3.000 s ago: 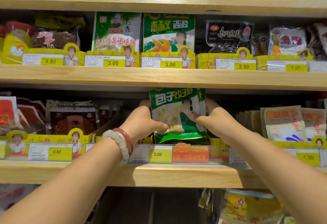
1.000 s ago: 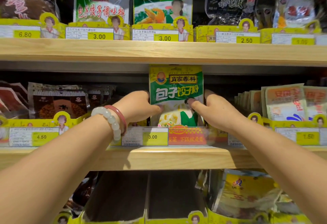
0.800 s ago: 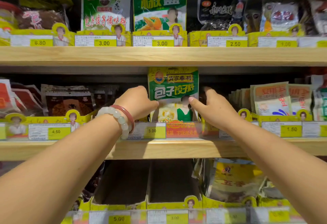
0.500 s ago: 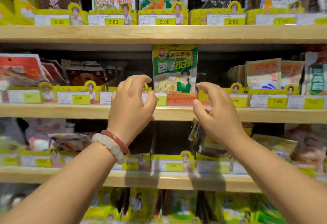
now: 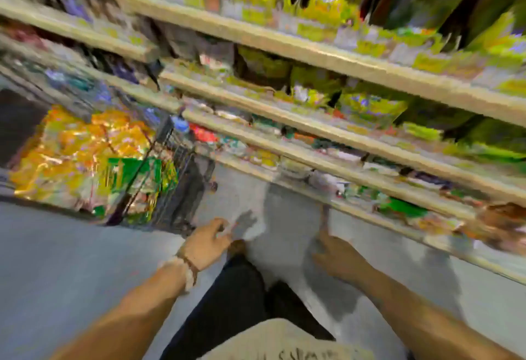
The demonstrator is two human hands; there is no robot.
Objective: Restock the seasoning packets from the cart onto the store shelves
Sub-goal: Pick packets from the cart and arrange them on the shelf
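Left of my left hand sits the cart of seasoning packets; both hands, right hand included, hang loose, empty (blurred); I should grip one packet squarely.

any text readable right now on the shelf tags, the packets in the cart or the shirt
None can be read: motion blur smears the whole frame.
Yellow price tags on the wooden shelves: blurred.
Orange and green packets in the wire cart: blurred.
Dark marks on the pale shirt: illegible.
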